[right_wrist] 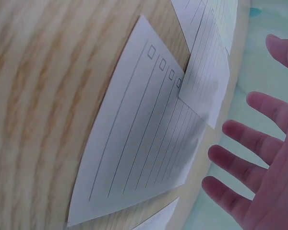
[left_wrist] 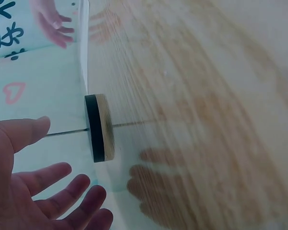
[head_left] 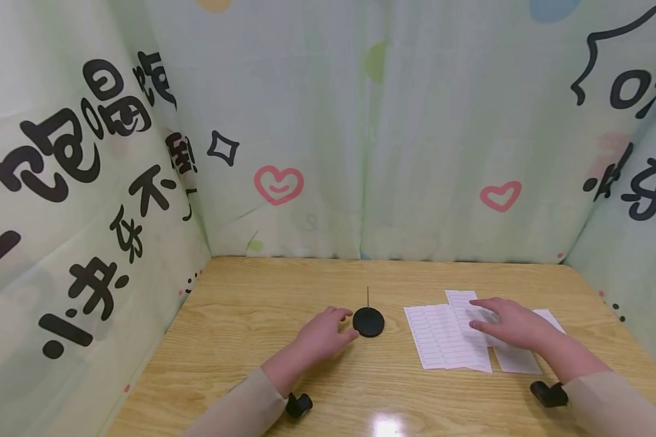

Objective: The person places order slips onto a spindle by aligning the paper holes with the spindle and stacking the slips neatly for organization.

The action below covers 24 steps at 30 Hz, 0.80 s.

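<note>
Black spiked disc [head_left: 369,322], one; lined sheets [head_left: 440,337], several; two hands [head_left: 324,334] [head_left: 512,323], fingers spread, empty.

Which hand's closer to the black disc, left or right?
Left. The left hand is just beside the black disc, fingers spread; the right hand is farther off, across the table over the paper sheets.

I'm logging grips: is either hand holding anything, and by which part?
Nothing is held: the left hand hovers beside the black disc, the right hand above the papers.
</note>
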Tool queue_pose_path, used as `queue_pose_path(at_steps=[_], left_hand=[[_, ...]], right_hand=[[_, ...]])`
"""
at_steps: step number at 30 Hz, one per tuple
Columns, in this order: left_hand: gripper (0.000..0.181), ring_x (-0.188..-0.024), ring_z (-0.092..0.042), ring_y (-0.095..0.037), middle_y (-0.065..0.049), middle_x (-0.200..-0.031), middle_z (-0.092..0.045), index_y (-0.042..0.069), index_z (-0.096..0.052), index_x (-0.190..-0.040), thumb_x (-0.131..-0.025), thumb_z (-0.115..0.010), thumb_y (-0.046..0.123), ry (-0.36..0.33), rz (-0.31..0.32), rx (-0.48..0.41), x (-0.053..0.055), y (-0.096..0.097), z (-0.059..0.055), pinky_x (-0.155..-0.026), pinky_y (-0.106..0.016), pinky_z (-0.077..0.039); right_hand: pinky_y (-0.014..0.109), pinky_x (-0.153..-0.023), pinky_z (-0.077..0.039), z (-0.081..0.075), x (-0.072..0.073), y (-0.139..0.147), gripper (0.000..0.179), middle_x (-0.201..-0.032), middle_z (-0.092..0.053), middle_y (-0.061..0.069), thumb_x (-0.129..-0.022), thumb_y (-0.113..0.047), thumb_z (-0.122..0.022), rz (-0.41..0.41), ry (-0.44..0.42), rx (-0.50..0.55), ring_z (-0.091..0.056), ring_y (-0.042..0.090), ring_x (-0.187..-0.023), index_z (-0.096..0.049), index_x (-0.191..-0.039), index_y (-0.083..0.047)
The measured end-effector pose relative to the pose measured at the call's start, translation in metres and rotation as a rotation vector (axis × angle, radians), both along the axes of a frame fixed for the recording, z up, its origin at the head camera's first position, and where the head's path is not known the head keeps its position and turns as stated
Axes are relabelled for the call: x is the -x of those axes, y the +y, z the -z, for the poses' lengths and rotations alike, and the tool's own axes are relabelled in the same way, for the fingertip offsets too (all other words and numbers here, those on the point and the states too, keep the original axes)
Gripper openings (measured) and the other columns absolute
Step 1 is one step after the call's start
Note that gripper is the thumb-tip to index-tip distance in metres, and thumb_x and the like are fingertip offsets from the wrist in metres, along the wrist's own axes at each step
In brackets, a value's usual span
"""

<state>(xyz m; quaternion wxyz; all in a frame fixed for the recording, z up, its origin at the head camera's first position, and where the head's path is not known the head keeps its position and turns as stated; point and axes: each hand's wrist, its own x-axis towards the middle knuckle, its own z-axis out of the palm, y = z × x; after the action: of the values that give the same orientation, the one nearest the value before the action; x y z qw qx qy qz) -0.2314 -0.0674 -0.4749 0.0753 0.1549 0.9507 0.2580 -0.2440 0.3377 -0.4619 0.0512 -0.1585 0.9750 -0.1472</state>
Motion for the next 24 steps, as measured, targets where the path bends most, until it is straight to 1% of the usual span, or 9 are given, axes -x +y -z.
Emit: queue_pose_path(at_steps=[4, 7, 11, 16, 21, 24], left_hand=[[0.051, -0.11, -0.06, -0.025, -0.006, -0.123, -0.06, 0.014, -0.057, -0.137, -0.094, -0.066, 0.041, -0.013, 0.001, -0.001, 0.002, 0.002, 0.002, -0.088, -0.042, -0.05], [0.052, -0.109, -0.061, -0.025, -0.006, -0.123, -0.06, 0.014, -0.057, -0.137, -0.093, -0.067, 0.042, -0.02, -0.001, -0.005, 0.004, 0.003, 0.002, -0.088, -0.042, -0.05], [0.053, -0.108, -0.061, -0.024, -0.006, -0.121, -0.06, 0.015, -0.057, -0.137, -0.092, -0.068, 0.041, -0.026, -0.001, -0.004, 0.008, 0.005, 0.003, -0.088, -0.042, -0.05], [0.053, -0.107, -0.06, -0.024, -0.006, -0.119, -0.06, 0.015, -0.058, -0.136, -0.091, -0.07, 0.041, -0.037, -0.008, -0.001, 0.011, 0.007, 0.006, -0.091, -0.042, -0.049], [0.055, -0.11, -0.059, -0.026, -0.007, -0.12, -0.06, 0.014, -0.058, -0.136, -0.09, -0.071, 0.04, -0.055, -0.017, -0.002, 0.012, 0.01, 0.005, -0.092, -0.043, -0.048], [0.057, -0.11, -0.059, -0.026, -0.007, -0.119, -0.06, 0.014, -0.057, -0.138, -0.09, -0.071, 0.04, -0.061, -0.027, 0.012, 0.014, 0.012, 0.004, -0.092, -0.043, -0.048]], right_hand=[[0.066, -0.096, -0.038, 0.002, 0.005, 0.001, 0.068, -0.134, -0.052, 0.033, -0.092, -0.052, -0.063, 0.008, -0.012, 0.005, -0.045, 0.054, -0.124, -0.056, -0.136, -0.001], [0.066, -0.096, -0.038, 0.0, 0.009, 0.004, 0.067, -0.131, -0.054, 0.032, -0.093, -0.05, -0.063, 0.004, -0.016, 0.003, -0.046, 0.054, -0.123, -0.055, -0.136, 0.0], [0.065, -0.095, -0.039, -0.001, 0.014, 0.007, 0.065, -0.129, -0.056, 0.031, -0.094, -0.047, -0.062, -0.006, -0.019, 0.027, -0.048, 0.053, -0.121, -0.055, -0.136, 0.002], [0.066, -0.097, -0.037, 0.002, 0.018, 0.011, 0.065, -0.132, -0.054, 0.032, -0.095, -0.048, -0.061, 0.011, -0.04, 0.041, -0.046, 0.054, -0.123, -0.054, -0.137, 0.002], [0.067, -0.097, -0.037, 0.004, 0.023, 0.013, 0.067, -0.134, -0.051, 0.035, -0.095, -0.048, -0.061, 0.032, -0.052, 0.046, -0.045, 0.055, -0.123, -0.053, -0.138, 0.002], [0.067, -0.097, -0.037, 0.003, 0.027, 0.013, 0.066, -0.135, -0.049, 0.036, -0.095, -0.048, -0.061, 0.051, -0.06, 0.051, -0.044, 0.055, -0.123, -0.052, -0.138, 0.002]])
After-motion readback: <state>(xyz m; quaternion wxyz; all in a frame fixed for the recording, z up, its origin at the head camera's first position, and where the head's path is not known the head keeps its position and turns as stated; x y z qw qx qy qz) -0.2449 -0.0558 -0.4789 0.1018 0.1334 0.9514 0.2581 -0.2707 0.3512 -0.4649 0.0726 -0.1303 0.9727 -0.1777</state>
